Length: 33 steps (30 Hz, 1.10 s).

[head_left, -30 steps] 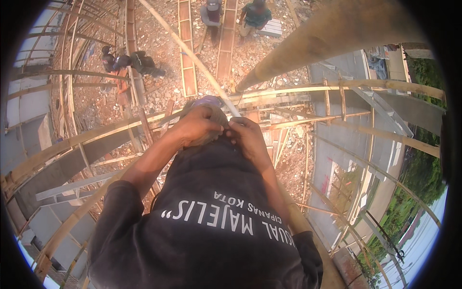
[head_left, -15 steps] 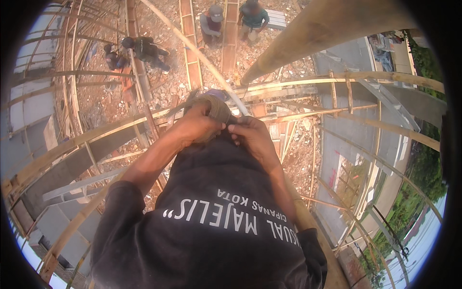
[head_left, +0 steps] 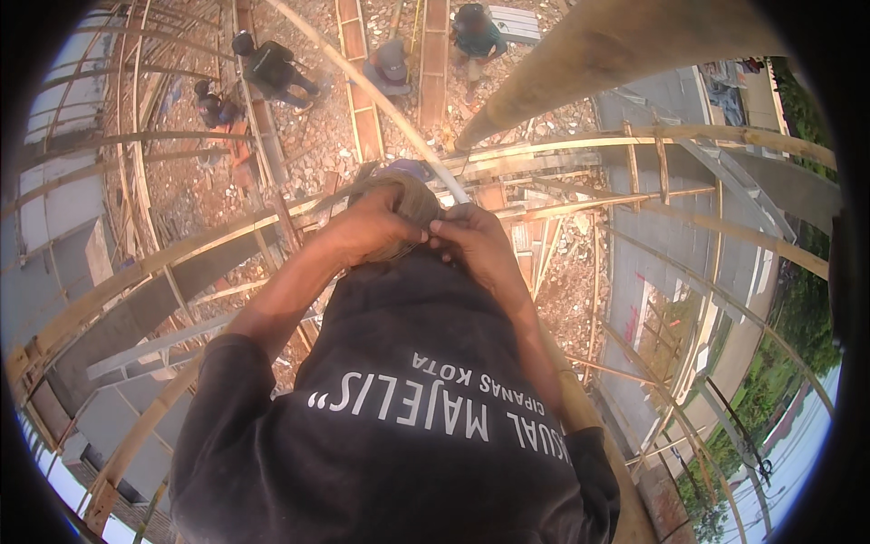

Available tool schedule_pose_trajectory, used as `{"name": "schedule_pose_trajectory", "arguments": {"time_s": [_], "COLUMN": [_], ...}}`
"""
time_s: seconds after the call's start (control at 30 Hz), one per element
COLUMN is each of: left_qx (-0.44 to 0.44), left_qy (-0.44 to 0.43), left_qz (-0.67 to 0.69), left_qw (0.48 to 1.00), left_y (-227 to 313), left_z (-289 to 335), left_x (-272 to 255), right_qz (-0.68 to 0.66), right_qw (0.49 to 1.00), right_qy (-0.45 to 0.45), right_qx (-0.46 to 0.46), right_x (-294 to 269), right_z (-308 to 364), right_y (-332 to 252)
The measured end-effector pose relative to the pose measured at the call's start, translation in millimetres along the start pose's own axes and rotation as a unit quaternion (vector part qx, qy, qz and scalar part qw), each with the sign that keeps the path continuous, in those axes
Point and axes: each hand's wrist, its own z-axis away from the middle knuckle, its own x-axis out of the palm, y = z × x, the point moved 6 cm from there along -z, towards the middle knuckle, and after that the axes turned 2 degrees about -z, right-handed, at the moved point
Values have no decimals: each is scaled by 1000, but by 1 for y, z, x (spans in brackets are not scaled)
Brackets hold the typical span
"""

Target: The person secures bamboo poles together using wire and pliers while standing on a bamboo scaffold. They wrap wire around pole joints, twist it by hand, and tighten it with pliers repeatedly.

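Note:
My left hand [head_left: 379, 225] is closed around a thick brown bundle of thin strands [head_left: 419, 201], held against the front of my black shirt [head_left: 408, 317]. Loose strand ends stick out past the bundle on its left side. My right hand [head_left: 473, 243] is pinched closed at the bundle's right edge, its thumb and finger close to the left thumb. Whatever lies between those right fingertips is too small to make out. Just beyond my right hand is the lower end of a pale pole [head_left: 444, 179].
A thick bamboo post [head_left: 580, 72] leans in at upper right. Bamboo rails [head_left: 725, 136] cross around me. Far below are rubble ground [head_left: 317, 118], long wooden forms [head_left: 434, 72] and several people, one in green [head_left: 478, 36]. A grey wall [head_left: 634, 281] stands right.
My right hand has shifted slightly left and up, so both hands' fingertips are closer together. The left hand keeps its hold on the bundle. Below, the people have changed posture and place.

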Motion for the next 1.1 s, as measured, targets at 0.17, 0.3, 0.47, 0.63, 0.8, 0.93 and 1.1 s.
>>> {"name": "schedule_pose_trajectory", "arguments": {"time_s": [0.17,0.3,0.47,0.63,0.8,0.93,1.1], "left_qx": [-6,3,13,63,35,30,35], "left_qy": [-8,17,36,39,32,14,23], "left_qz": [21,-3,-38,-73,-63,-43,-35], "left_qw": [1000,1000,999,995,997,999,999], "left_y": [-3,4,5,3,5,3,3], "left_z": [-4,1,0,-3,0,0,2], "left_x": [-4,-1,-6,-10,-8,-12,-11], "right_qz": [47,63,40,44,49,19,18], "right_qw": [998,997,998,998,998,998,997], "right_qy": [29,37,44,38,44,51,77], "right_qx": [-32,-33,-5,-22,-5,-2,-12], "right_x": [1,-1,1,1,1,1,8], "right_z": [-1,0,3,3,3,4,6], "right_y": [-4,-4,-7,-8,-7,-6,-11]}}
